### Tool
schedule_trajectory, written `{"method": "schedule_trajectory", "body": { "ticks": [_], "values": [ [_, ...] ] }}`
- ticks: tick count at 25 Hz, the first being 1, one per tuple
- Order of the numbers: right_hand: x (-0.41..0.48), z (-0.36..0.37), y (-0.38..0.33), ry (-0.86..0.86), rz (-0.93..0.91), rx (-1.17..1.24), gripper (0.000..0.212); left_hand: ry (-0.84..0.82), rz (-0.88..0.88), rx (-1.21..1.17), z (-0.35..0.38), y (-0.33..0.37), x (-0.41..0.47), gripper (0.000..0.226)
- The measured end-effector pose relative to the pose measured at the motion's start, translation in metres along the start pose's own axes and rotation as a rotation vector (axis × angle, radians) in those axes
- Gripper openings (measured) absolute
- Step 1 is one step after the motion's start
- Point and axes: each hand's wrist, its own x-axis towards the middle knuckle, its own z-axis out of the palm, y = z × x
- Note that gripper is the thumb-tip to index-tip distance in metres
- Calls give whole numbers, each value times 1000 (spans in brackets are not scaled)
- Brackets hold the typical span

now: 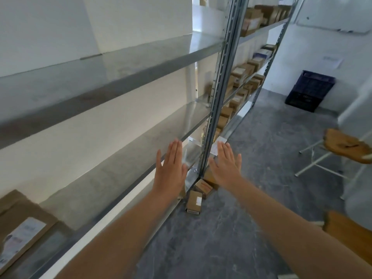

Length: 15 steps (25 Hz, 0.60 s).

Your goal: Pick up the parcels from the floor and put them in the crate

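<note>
Outstretched left grip (171, 172) and right grip (226, 168) spread flat, empty; parcels (194, 201) lie on floor (251, 198) between them.

Aisle: grey floor (241, 218) open down middle, bare run to blue crate (311, 91) at far wall.
Left side closed off by metal shelving (100, 125); upright post (213, 109) stands just above parcels.
Parcels (194, 204) on floor against foot of post; open from aisle side and from above.
Right side: wooden stool (346, 146) on white legs juts into aisle; second wooden seat (348, 228) nearer, at frame edge.
Left hand (171, 170) and right hand (226, 166) flat, empty, one either side of post.
</note>
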Motion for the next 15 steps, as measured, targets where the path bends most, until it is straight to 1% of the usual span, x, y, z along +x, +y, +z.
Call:
{"method": "schedule_trajectory", "body": {
  "ticks": [3, 6, 10, 15],
  "values": [
    [18, 11, -8, -14, -14, -19, 65, -44, -3, -7, 13, -22, 24, 65],
    [34, 13, 0, 2, -31, -32, 65, -47, 19, -40, 27, -24, 46, 65],
    [68, 11, 20, -8, 1, -8, 66, -63, 38, -32, 47, -8, 70, 65],
    [128, 14, 65, -62, 14, 9, 66, -107, 10, -15, 75, 20, 111, 64]
  ]
}}
